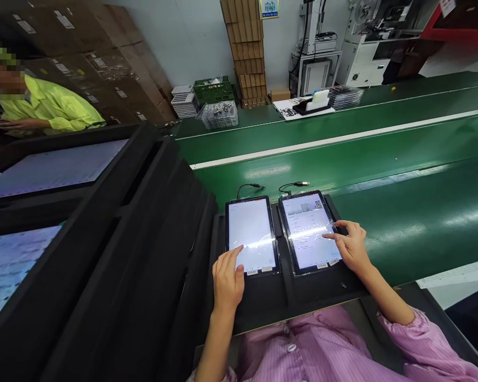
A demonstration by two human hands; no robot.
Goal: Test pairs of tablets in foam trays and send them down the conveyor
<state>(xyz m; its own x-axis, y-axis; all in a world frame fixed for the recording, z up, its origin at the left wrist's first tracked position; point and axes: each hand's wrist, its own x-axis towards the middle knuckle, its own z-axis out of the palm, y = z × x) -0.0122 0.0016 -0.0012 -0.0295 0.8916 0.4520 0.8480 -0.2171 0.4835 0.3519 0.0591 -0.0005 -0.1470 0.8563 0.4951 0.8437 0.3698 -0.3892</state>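
Two tablets with lit screens lie side by side in a black foam tray (pixel 262 300). My left hand (pixel 227 278) rests over the lower left corner of the left tablet (pixel 250 228), whose screen is mostly blank white. Its fingers are stretched out, with a fingertip at the screen. On the right tablet (pixel 308 233) the screen shows small pictures and lines of text. My right hand (pixel 350 244) is at its right edge, index finger extended onto the screen and the other fingers apart. A short black cable (pixel 251 185) lies above the left tablet, another cable (pixel 294 184) above the right one.
Tall stacked black foam trays (pixel 151 254) stand close on my left, holding more lit tablets (pixel 63 164). A green conveyor (pixel 382 148) runs behind. Across it are a green crate (pixel 213 90) and a clear basket (pixel 219 115). A person in yellow (pixel 55 101) is at far left.
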